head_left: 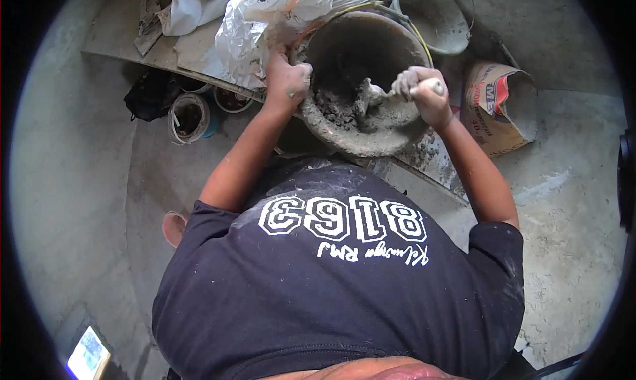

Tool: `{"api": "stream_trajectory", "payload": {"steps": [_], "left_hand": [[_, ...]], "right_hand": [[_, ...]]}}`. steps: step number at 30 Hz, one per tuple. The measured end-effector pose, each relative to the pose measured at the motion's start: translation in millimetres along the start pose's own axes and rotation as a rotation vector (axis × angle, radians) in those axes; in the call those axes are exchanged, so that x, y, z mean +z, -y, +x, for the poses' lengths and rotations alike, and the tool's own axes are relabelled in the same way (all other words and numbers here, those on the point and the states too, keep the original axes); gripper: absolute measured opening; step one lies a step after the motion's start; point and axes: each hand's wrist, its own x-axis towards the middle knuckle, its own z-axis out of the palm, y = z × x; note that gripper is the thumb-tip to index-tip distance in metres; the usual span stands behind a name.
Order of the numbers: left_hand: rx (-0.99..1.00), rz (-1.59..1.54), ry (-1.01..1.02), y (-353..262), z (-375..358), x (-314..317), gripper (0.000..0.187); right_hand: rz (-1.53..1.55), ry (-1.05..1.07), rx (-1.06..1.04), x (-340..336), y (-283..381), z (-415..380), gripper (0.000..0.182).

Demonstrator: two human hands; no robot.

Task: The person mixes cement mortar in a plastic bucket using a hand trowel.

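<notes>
A large bucket [374, 142], crusted with grey mortar, stands tilted on a board in front of my body. My left hand [289, 83] is closed on the bucket's left rim. In my right hand [424, 94] is the pale handle of a trowel [374, 95], whose blade is in the wet mortar [336, 110] inside the bucket. Mortar partly covers the blade. Grey smears mark the fingers of both hands.
A white plastic sack [248, 32] lies left of the bucket on the board [116, 46]. Behind stands another basin [440, 22]; at right, an open paper cement bag [497, 105]. Small pails [189, 118] and a black bag [151, 96] sit below the board's left part.
</notes>
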Motion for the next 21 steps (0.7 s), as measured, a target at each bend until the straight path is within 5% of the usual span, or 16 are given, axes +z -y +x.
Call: {"api": "stream_trajectory", "payload": {"steps": [8,12,18,21], "left_hand": [[-0.014,0.151,0.169,-11.0,17.0,11.7,0.052],[0.006,0.119,0.172,-11.1,19.7,12.4,0.051],[0.073,0.159,0.124,3.2,19.3,9.1,0.05],[-0.073,0.137,0.139,-21.5,17.2,3.6,0.049]], "right_hand": [[0.099,-0.15,-0.228,27.0,33.4,5.6,0.011],[0.152,0.014,-0.408,42.9,27.1,45.1,0.009],[0.311,-0.025,-0.148,49.2,-19.6,71.4,0.012],[0.239,0.059,-0.05,33.6,-18.0,62.5,0.01]]}}
